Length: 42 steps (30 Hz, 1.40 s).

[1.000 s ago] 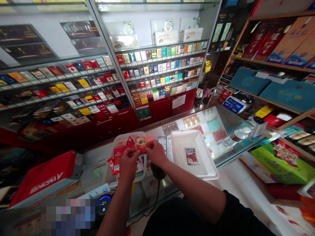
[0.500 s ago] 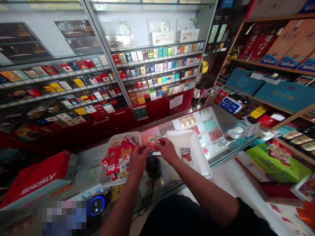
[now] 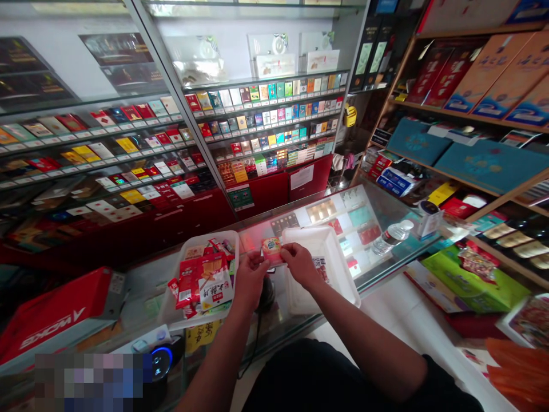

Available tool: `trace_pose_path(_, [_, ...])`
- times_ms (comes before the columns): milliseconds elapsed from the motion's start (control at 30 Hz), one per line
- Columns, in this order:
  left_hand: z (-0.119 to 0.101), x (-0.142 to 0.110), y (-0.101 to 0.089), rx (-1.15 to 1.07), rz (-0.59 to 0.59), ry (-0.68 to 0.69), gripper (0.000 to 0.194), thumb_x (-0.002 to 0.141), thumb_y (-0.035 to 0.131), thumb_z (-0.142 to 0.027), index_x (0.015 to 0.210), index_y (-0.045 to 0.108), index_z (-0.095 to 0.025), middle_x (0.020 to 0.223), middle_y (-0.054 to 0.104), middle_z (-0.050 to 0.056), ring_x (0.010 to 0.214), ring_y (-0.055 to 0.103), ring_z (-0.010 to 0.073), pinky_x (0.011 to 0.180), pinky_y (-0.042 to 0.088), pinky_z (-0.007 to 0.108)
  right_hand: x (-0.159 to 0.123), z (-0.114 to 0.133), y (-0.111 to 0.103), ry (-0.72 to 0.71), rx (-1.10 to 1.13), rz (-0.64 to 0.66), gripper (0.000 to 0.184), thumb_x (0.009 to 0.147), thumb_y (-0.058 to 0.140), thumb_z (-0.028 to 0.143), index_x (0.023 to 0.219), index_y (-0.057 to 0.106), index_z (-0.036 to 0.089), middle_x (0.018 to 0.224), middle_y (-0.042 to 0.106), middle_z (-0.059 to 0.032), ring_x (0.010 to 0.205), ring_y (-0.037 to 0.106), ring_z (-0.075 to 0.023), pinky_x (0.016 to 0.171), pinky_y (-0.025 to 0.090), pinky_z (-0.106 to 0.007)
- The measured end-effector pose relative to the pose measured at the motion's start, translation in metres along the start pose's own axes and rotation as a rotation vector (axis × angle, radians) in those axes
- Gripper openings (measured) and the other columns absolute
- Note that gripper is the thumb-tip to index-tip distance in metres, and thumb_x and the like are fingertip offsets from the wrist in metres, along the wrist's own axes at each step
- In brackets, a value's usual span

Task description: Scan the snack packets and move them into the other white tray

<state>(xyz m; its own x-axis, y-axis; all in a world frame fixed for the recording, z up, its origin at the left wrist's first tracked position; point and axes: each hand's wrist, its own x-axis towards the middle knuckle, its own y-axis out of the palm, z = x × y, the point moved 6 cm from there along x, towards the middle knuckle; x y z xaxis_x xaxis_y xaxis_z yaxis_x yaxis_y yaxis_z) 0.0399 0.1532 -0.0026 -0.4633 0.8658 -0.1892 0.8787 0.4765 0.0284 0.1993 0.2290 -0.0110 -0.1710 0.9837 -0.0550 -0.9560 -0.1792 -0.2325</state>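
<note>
Between both hands I hold a small red and yellow snack packet (image 3: 271,247) over the glass counter. My left hand (image 3: 252,274) pinches its left edge, and my right hand (image 3: 298,264) grips its right edge. Left of them stands a white plastic bin (image 3: 235,240) full of snack packets (image 3: 206,277), mostly red. On the right lies a shallow white tray (image 3: 345,269), with one brown and white packet (image 3: 321,268) in it, partly behind my right hand. Below my hands sits a round black device (image 3: 267,293) with a cable, mostly hidden by my left hand.
A clear water bottle (image 3: 391,237) stands on the counter beyond the tray. At left lies a red box (image 3: 60,315), near a device with a glowing blue ring (image 3: 162,363). Shelves of small packs (image 3: 274,120) face me; boxes (image 3: 467,160) fill the right-hand rack.
The view has shifted slightly. Both hands, still holding the snack packet, have moved a little right toward the tray, and the round black device is now more covered by my left hand.
</note>
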Motion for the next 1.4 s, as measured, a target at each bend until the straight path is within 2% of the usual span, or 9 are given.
trace_pose_path(267, [0.02,-0.006,0.01,-0.068,0.008,-0.062,0.057,0.069,0.082,-0.039,0.116,0.06,-0.015,0.104,0.069,0.01,0.076,0.066,0.0154,0.057,0.051,0.024,-0.008,-0.043,-0.052,0.034,-0.259,-0.104,0.026,0.089,0.054,0.039,0.088,0.071,0.02,0.083,0.074,-0.0045,0.076,0.068,-0.0195,0.07,0.05,-0.03])
trace_pose_path(433, [0.024,-0.02,0.021,-0.075,0.026,-0.089,0.053,0.069,0.081,-0.037,0.113,0.061,-0.016,0.103,0.068,0.01,0.074,0.065,0.0151,0.056,0.05,0.025,-0.016,-0.086,-0.078,0.093,-0.329,-0.069,0.027,0.09,0.051,0.038,0.089,0.071,0.02,0.082,0.074,-0.0058,0.073,0.069,-0.0206,0.066,0.049,-0.03])
trace_pose_path(600, [0.037,-0.038,0.038,-0.065,0.083,-0.13,0.045,0.071,0.076,-0.031,0.11,0.06,-0.016,0.103,0.068,0.01,0.077,0.065,0.0165,0.055,0.05,0.025,-0.025,-0.103,-0.09,0.044,-0.411,-0.014,0.03,0.092,0.048,0.039,0.084,0.07,0.02,0.084,0.075,-0.0055,0.079,0.068,-0.0203,0.073,0.047,-0.03])
trace_pose_path(700, [0.044,-0.046,0.044,0.001,0.085,-0.141,0.032,0.073,0.073,-0.03,0.099,0.059,-0.017,0.098,0.068,0.007,0.07,0.064,0.0142,0.053,0.05,0.024,-0.033,-0.099,-0.087,0.062,-0.297,0.022,0.038,0.095,0.043,0.045,0.082,0.069,0.02,0.078,0.073,-0.0044,0.072,0.067,-0.0194,0.071,0.048,-0.031])
trace_pose_path(833, [0.05,-0.053,0.05,0.104,0.112,-0.157,0.022,0.073,0.071,-0.028,0.09,0.06,-0.017,0.089,0.067,0.004,0.057,0.059,0.0107,0.05,0.047,0.023,-0.038,-0.089,-0.077,0.101,-0.014,0.042,0.04,0.095,0.046,0.051,0.099,0.068,0.018,0.086,0.074,-0.0059,0.069,0.068,-0.0183,0.066,0.053,-0.03])
trace_pose_path(1000, [0.068,-0.053,0.058,0.134,0.126,-0.169,0.019,0.076,0.067,-0.025,0.092,0.06,-0.017,0.094,0.068,0.006,0.064,0.062,0.0127,0.053,0.05,0.024,-0.03,-0.098,-0.073,0.169,0.129,-0.015,0.05,0.095,0.043,0.059,0.105,0.067,0.016,0.095,0.075,-0.0101,0.076,0.07,-0.0197,0.061,0.054,-0.029])
trace_pose_path(1133, [0.08,-0.054,0.059,0.145,0.085,-0.18,0.02,0.074,0.069,-0.025,0.09,0.059,-0.018,0.092,0.067,0.006,0.065,0.062,0.0139,0.051,0.048,0.024,-0.023,-0.112,-0.076,0.152,0.008,-0.028,0.047,0.096,0.043,0.055,0.109,0.068,0.018,0.1,0.075,-0.0099,0.084,0.072,-0.0214,0.065,0.055,-0.03])
trace_pose_path(1233, [0.077,-0.059,0.057,0.113,0.081,-0.18,0.021,0.074,0.069,-0.025,0.091,0.058,-0.018,0.092,0.067,0.006,0.066,0.062,0.0141,0.05,0.047,0.023,-0.023,-0.116,-0.071,0.122,-0.132,0.026,0.038,0.096,0.045,0.045,0.109,0.07,0.02,0.102,0.075,-0.0083,0.086,0.072,-0.0212,0.072,0.055,-0.031])
trace_pose_path(1400, [0.058,-0.061,0.045,0.025,0.055,-0.151,0.025,0.075,0.067,-0.027,0.097,0.06,-0.017,0.095,0.068,0.007,0.07,0.062,0.0142,0.053,0.049,0.024,-0.028,-0.102,-0.029,-0.089,-0.339,0.256,0.027,0.089,0.053,0.021,0.105,0.074,0.019,0.104,0.076,-0.0096,0.095,0.07,-0.0223,0.085,0.051,-0.032])
